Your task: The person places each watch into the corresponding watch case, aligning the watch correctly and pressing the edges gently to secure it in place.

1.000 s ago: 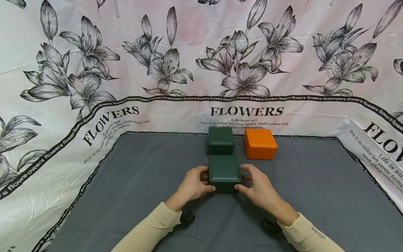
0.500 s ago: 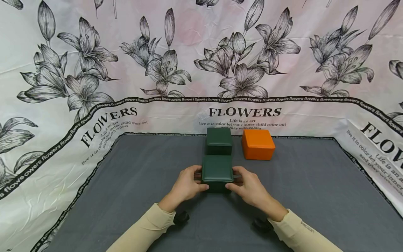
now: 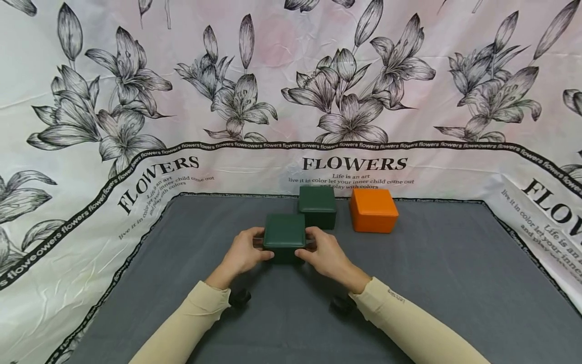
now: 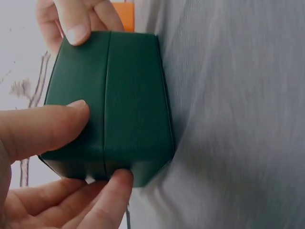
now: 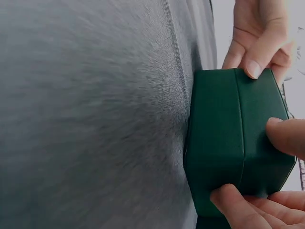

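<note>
Between both hands is a dark green box [image 3: 285, 231] with a smooth, leather-like cover and a seam around its sides. My left hand [image 3: 242, 253] grips its left side, thumb on the front face and fingers along the side. On the right side my right hand [image 3: 329, 255] holds it the same way. In the left wrist view the box's front [image 4: 131, 90] shows the seam, its lower edge close to the cloth. A second green box [image 3: 317, 202] of similar look stands just behind and to the right. An orange box [image 3: 375, 210] stands farther right.
A grey cloth [image 3: 436, 283] covers the table. White fabric [image 3: 245, 167] printed with flowers and lettering rises behind it and along both sides. Dark wrist-worn devices [image 3: 239, 298] sit under the cream sleeves [image 3: 195, 313].
Both hands have moved the near green box to the left and slightly back, from in front of the other green box to its front left. The other boxes stay in place.
</note>
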{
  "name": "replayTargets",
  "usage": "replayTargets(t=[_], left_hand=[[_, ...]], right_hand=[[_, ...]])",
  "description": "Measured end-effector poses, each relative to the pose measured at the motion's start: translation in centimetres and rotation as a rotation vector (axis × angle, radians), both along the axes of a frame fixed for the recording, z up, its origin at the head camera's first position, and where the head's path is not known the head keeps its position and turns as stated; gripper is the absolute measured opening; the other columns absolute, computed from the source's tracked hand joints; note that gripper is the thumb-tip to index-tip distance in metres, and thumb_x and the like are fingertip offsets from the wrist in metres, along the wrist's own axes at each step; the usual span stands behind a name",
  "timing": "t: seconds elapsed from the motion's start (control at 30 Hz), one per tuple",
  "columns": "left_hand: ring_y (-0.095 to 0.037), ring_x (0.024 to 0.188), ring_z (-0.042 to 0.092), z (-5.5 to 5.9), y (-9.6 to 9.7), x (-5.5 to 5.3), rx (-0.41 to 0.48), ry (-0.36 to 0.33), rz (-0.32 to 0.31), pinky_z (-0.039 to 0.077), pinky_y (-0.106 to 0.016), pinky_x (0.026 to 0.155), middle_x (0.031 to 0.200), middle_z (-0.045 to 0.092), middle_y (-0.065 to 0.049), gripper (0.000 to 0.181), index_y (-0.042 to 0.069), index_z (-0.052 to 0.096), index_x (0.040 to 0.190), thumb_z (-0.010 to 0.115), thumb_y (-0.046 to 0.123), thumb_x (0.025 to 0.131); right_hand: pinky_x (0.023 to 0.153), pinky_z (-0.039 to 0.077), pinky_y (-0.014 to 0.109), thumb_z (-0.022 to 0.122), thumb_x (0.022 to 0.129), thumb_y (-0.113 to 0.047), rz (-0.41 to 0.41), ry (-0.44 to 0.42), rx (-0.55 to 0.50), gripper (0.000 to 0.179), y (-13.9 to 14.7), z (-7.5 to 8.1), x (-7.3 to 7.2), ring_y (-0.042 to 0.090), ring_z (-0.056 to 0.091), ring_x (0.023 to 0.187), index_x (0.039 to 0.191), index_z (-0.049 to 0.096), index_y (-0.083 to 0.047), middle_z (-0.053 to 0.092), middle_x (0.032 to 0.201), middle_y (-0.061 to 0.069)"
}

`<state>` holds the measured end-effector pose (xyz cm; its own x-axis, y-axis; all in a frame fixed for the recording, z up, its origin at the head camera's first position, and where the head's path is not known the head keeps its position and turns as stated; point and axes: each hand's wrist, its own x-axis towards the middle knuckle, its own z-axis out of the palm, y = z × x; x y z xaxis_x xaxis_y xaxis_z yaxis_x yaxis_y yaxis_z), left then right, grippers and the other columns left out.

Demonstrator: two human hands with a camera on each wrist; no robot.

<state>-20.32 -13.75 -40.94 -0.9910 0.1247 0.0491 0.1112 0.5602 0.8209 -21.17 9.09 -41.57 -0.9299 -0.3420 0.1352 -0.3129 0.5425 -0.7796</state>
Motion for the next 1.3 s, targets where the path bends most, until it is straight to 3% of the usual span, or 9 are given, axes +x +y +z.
replayTargets(t=[0.53, 0.7, 0.9, 1.13, 1.3], left_hand=[[-0.033, 0.112, 0.059, 0.1, -3.9, -3.8, -0.026, -0.015, -0.016, 0.052, -0.043, 0.086, 0.128, 0.056, -0.018, 0.063, -0.001, 0.048, 0.136, 0.075, 0.006, 0.080], [-0.033, 0.111, 0.059, -0.1, -5.1, -5.8, -0.019, -0.007, -0.025, 0.052, -0.044, 0.085, 0.127, 0.056, -0.018, 0.062, -0.001, 0.048, 0.136, 0.075, 0.005, 0.080], [-0.034, 0.113, 0.058, -0.3, -6.1, -8.0, 0.015, -0.021, -0.024, 0.051, -0.044, 0.087, 0.129, 0.056, -0.018, 0.063, 0.001, 0.048, 0.138, 0.073, 0.002, 0.081], [-0.035, 0.115, 0.056, 0.0, -6.7, -9.6, 0.021, -0.021, -0.002, 0.048, -0.047, 0.092, 0.130, 0.056, -0.019, 0.063, 0.001, 0.048, 0.138, 0.073, 0.003, 0.080], [-0.035, 0.116, 0.056, -0.1, -7.1, -10.2, 0.018, -0.022, 0.012, 0.048, -0.047, 0.091, 0.130, 0.056, -0.018, 0.065, 0.003, 0.047, 0.140, 0.074, 0.004, 0.081]], right_hand=[[0.070, 0.055, 0.032, 0.072, 0.087, -0.026, 0.014, -0.057, 0.051, 0.053, -4.3, 0.3, -4.0, 0.019, 0.064, 0.096, 0.130, 0.048, -0.005, 0.060, 0.116, 0.010], [0.070, 0.055, 0.033, 0.071, 0.088, -0.027, -0.017, -0.053, 0.072, 0.054, -5.7, 0.4, -5.5, 0.020, 0.064, 0.096, 0.131, 0.048, -0.006, 0.059, 0.117, 0.010], [0.077, 0.054, 0.037, 0.069, 0.089, -0.032, -0.051, -0.068, 0.127, 0.065, -7.1, 0.6, -7.6, 0.023, 0.061, 0.104, 0.141, 0.040, -0.005, 0.054, 0.130, 0.013], [0.079, 0.053, 0.038, 0.069, 0.090, -0.030, -0.057, -0.063, 0.138, 0.063, -8.2, 0.8, -9.6, 0.023, 0.062, 0.100, 0.140, 0.041, -0.004, 0.057, 0.124, 0.014], [0.079, 0.053, 0.039, 0.067, 0.090, -0.031, -0.049, -0.063, 0.142, 0.064, -8.6, 0.8, -10.2, 0.023, 0.062, 0.099, 0.141, 0.039, -0.003, 0.056, 0.125, 0.015]])
